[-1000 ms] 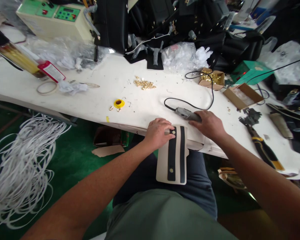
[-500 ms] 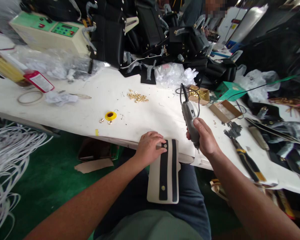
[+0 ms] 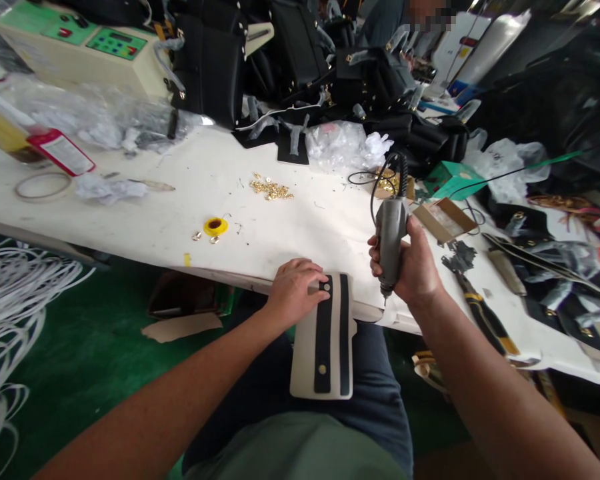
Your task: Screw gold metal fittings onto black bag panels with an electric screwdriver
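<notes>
My right hand is wrapped round a grey electric screwdriver, its thin bit pointing down over the table's front edge. The tool hangs to the right of a beige leather bag panel, apart from it. That panel rests on my lap, its far end at the table edge, and bears two black strips with gold studs on the left one. My left hand grips the panel's far left corner, thumb and fingertips close about the far stud. The undersides of those fingers are hidden.
Small gold fittings lie on the white table near a yellow ring-shaped spool. Pliers and an open cardboard box sit at right. Black bags crowd the back. White cords heap at left.
My right hand has turned the screwdriver more upright, with its bit now pointing straight down. My left hand keeps its place on the panel. The whole view has shifted slightly.
</notes>
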The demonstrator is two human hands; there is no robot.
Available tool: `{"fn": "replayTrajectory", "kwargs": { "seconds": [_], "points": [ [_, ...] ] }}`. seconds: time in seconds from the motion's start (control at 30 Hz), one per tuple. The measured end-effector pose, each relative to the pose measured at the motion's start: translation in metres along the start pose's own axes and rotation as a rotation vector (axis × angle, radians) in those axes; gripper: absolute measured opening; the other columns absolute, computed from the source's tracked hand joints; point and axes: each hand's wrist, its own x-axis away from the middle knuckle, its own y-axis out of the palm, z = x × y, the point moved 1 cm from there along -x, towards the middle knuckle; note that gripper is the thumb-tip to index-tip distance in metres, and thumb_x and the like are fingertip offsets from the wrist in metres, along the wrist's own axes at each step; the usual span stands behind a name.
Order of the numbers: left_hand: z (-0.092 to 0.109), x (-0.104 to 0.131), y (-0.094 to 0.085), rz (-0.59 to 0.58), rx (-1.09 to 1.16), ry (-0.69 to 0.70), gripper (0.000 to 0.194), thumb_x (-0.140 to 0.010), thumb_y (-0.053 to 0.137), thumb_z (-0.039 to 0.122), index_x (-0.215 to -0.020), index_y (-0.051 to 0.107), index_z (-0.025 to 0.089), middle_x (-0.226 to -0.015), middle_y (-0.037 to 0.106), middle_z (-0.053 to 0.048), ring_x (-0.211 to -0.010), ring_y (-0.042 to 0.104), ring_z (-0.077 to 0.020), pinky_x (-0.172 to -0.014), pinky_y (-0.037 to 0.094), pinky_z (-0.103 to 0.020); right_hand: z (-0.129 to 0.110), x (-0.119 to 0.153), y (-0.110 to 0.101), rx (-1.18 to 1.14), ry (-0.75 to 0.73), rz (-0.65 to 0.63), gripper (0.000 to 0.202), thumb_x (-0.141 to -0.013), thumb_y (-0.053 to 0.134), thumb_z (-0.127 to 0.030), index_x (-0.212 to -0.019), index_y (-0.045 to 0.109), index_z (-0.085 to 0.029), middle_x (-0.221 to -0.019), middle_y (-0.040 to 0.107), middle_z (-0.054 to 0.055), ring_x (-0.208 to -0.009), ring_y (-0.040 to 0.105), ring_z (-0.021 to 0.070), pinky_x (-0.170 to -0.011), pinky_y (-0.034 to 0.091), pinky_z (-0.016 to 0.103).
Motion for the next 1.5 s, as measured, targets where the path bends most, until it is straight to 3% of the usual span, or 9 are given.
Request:
{"fn": "replayTrajectory", "kwargs": {
  "seconds": [0.23,0.3,0.37,0.47,0.6,0.8,1.27,1.43,1.5],
  "points": [
    [-0.001,0.001,0.002,0.003,0.007,0.013,0.026,-0.080,0.088,0.030,-0.104,0.080,0.028,-0.123,0.077,-0.001,-0.128,0.059,-0.0285,-0.111,0.044,-0.049,0.004,0.014,0.005,0.015,-0.099,-0.086,0.079,-0.076,0.059,-0.091,-0.098,0.072,-0.017,-0.067,0.058,0.000,-0.046,0.048,0.0126,-0.039,0.042,0.028],
    [-0.001,0.002,0.003,0.007,0.006,0.022,0.025,-0.081,0.087,0.031,-0.104,0.080,0.028,-0.123,0.077,-0.001,-0.127,0.059,-0.0283,-0.111,0.044,-0.049,0.006,0.022,0.012,0.001,-0.229,-0.076,0.070,-0.072,0.076,-0.081,-0.104,0.070,-0.019,-0.068,0.056,-0.004,-0.046,0.048,0.0105,-0.043,0.044,0.027],
    [-0.001,0.002,0.004,0.006,0.005,0.034,0.024,-0.082,0.087,0.031,-0.105,0.080,0.027,-0.124,0.077,-0.001,-0.128,0.059,-0.0281,-0.111,0.044,-0.049,0.010,0.029,0.023,0.009,-0.388,0.008,0.054,-0.072,0.089,-0.060,-0.102,0.067,-0.022,-0.068,0.054,-0.007,-0.049,0.051,0.0100,-0.049,0.048,0.026],
    [-0.001,0.002,0.004,-0.001,0.001,0.043,0.024,-0.082,0.087,0.032,-0.105,0.080,0.027,-0.125,0.076,-0.001,-0.129,0.059,-0.0279,-0.111,0.043,-0.048,0.019,0.035,0.042,0.063,-0.503,0.093,0.039,-0.079,0.088,-0.049,-0.098,0.065,-0.023,-0.065,0.052,-0.008,-0.055,0.057,0.0121,-0.059,0.054,0.029],
    [0.000,0.003,0.004,0.012,0.005,0.026,0.024,-0.081,0.088,0.032,-0.103,0.079,0.027,-0.126,0.076,0.000,-0.130,0.059,-0.0277,-0.112,0.043,-0.048,0.031,0.034,0.061,0.072,-0.487,0.087,0.038,-0.082,0.086,-0.048,-0.101,0.065,-0.024,-0.062,0.048,-0.009,-0.049,0.052,0.0106,-0.051,0.048,0.027],
    [0.000,0.003,0.006,0.030,0.014,0.024,0.025,-0.080,0.090,0.032,-0.101,0.078,0.028,-0.126,0.076,0.001,-0.131,0.058,-0.0274,-0.113,0.043,-0.049,0.040,0.029,0.075,0.074,-0.555,0.116,0.039,-0.080,0.087,-0.046,-0.081,0.056,-0.024,-0.060,0.046,-0.009,-0.044,0.047,0.0089,-0.043,0.041,0.025],
    [0.002,0.003,0.002,-0.025,0.005,0.015,0.021,-0.085,0.084,0.033,-0.104,0.077,0.029,-0.128,0.074,0.001,-0.133,0.056,-0.0281,-0.114,0.039,-0.051,0.052,0.029,0.076,0.199,-0.543,0.112,0.033,-0.090,0.077,-0.046,-0.077,0.053,-0.027,-0.061,0.045,-0.006,-0.046,0.048,0.0130,-0.045,0.042,0.029],
    [0.002,0.003,0.002,-0.021,0.005,0.029,0.020,-0.086,0.083,0.033,-0.104,0.076,0.029,-0.127,0.074,0.001,-0.133,0.055,-0.0284,-0.114,0.039,-0.050,0.052,0.028,0.073,0.212,-0.527,0.061,0.032,-0.089,0.078,-0.046,-0.075,0.057,-0.027,-0.059,0.046,-0.005,-0.047,0.048,0.0137,-0.046,0.042,0.032],
    [0.002,0.003,0.001,-0.024,0.009,0.027,0.020,-0.085,0.083,0.032,-0.104,0.076,0.029,-0.126,0.074,0.001,-0.133,0.055,-0.0284,-0.114,0.039,-0.050,0.051,0.028,0.070,0.193,-0.447,0.009,0.031,-0.088,0.080,-0.046,-0.075,0.058,-0.027,-0.061,0.049,-0.004,-0.050,0.050,0.0141,-0.049,0.044,0.034]
  ]
}}
